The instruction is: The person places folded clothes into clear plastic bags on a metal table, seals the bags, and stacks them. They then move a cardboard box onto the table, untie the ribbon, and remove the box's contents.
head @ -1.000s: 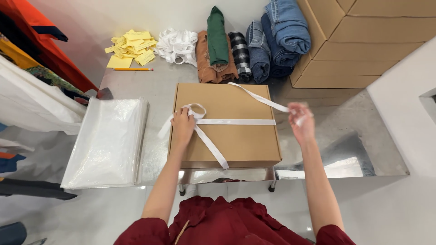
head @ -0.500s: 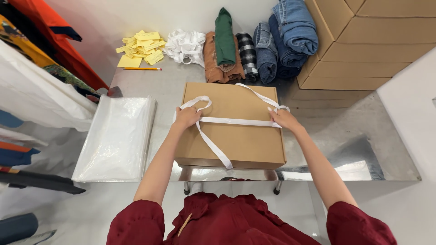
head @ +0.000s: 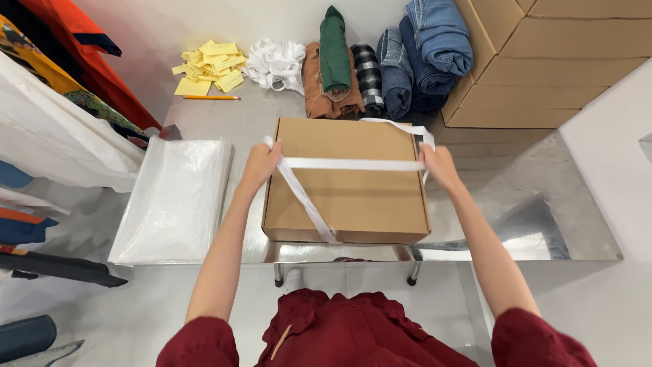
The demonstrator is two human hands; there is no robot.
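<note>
My left hand [head: 259, 163] is at the left edge of the flat cardboard box [head: 346, 180], fingers closed on the white ribbon [head: 353, 164]. My right hand [head: 438, 163] is at the right edge of the same box, fingers likewise closed on the ribbon. Between the two hands the ribbon runs as one straight, flat band across the lid. A second length runs from the left hand diagonally down over the lid and ends at the front edge of the box. A third length loops past the right hand along the far right corner.

The box lies flat and closed on the steel bench [head: 516, 204], its front edge close to the bench's near edge. Just beside it on my left lies a stack of clear plastic bags [head: 176, 200], apart from the box.

Along the far side of the bench, left to right: a heap of yellow paper slips [head: 207, 64] with a pencil [head: 210, 98] in front of it, a bundle of white ribbon [head: 277, 64], and a row of rolled garments [head: 380, 61] in brown, green, check and denim. The brown roll lies close behind the box. Stacked cartons [head: 550, 61] stand at the far right. Hanging clothes [head: 54, 102] occupy the left margin.
</note>
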